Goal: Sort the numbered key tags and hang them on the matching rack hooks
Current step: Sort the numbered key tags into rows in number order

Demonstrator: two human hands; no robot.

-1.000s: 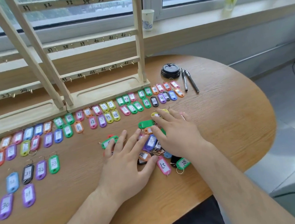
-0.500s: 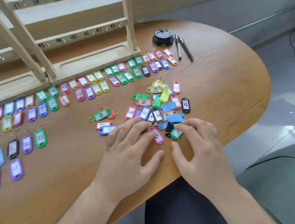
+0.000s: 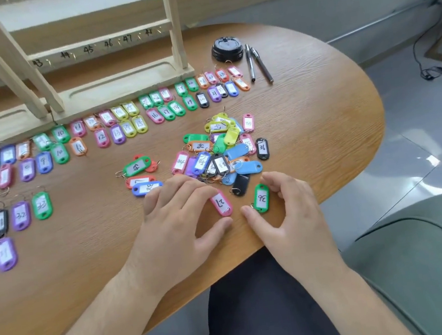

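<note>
Key tags (image 3: 221,153): loose heap on the table (image 3: 320,127), near its front edge; sorted rows lie before the rack (image 3: 125,81).
Green tag (image 3: 261,199): just beside the heap; my right grip (image 3: 293,219) curls round it.
Pink tag (image 3: 221,204): my left grip (image 3: 174,228), fingers flat, touches it.

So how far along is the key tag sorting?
Done: numbered rows laid out before the rack. In hand: left hand touches the pink tag, right hand curls round the green tag. Left: the mixed pile is unsorted, and the visible hooks hang empty.
</note>
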